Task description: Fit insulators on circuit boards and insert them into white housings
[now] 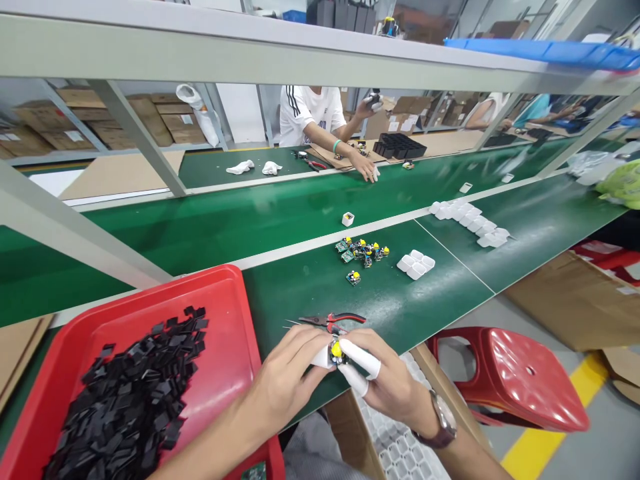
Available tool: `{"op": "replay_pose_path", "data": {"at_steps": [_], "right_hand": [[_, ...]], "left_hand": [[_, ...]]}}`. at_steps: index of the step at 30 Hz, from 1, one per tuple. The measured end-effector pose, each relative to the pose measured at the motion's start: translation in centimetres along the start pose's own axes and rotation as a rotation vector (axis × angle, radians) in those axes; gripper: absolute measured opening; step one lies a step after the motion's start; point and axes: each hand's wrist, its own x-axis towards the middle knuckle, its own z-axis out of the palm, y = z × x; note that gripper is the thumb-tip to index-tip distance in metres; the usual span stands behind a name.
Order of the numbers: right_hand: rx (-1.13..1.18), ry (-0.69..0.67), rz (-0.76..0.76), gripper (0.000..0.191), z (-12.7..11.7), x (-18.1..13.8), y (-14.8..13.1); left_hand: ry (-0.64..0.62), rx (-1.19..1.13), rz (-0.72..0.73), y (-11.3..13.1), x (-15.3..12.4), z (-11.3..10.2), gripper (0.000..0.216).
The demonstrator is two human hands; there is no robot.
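My left hand point(287, 370) is closed on a small white plastic cup point(321, 358). My right hand point(387, 377), with white covers on two fingers, pinches a small circuit board point(337, 351) with a yellow part on top. The board is right at the cup's mouth; my fingers hide how far it sits inside. Just beyond both hands lie red-and-black pliers point(333, 321) on the green table. Farther off are a single circuit board point(353, 277), a cluster of several similar boards point(367, 252) and a group of white cups point(416, 265).
A red tray point(227, 300) of black pieces point(135, 387) stands at left. Past the table runs a green conveyor belt point(225, 217) carrying a filled white cup point(348, 219). A co-worker point(313, 117) sits opposite. At right are more white cups point(470, 220) and a red stool point(525, 377).
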Motion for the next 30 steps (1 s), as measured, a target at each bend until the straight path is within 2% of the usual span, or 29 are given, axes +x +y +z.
{"op": "replay_pose_path", "data": {"at_steps": [3,9,11,15,18,24,30], "right_hand": [[-0.019,0.014,0.013,0.072,0.0,0.0,-0.3],[-0.044,0.14,0.046,0.069,0.4,0.4,-1.0],[-0.03,0.115,0.044,0.068,0.1,0.4,-0.8],[0.021,-0.018,0.012,0.067,-0.7,0.3,0.0],[-0.028,-0.004,0.0,0.065,-0.9,0.2,0.2],[-0.046,-0.067,-0.028,0.062,-0.8,0.2,0.1],[-0.019,-0.044,-0.009,0.06,-0.5,-0.2,0.2]], "left_hand": [[0.01,-0.013,-0.004,0.1,0.0,0.3,0.04],[0.04,0.017,0.044,0.2,-0.1,0.6,0.044],[0.05,0.015,0.035,0.2,0.0,0.6,0.043],[0.038,0.025,0.014,0.0,0.1,0.3,0.041],[0.051,0.039,0.026,0.0,0.0,0.4,0.041],[0.048,-0.012,-0.065,0.2,-0.4,0.5,0.038],[0.024,-0.052,0.013,0.1,-0.6,0.3,0.044]]}}
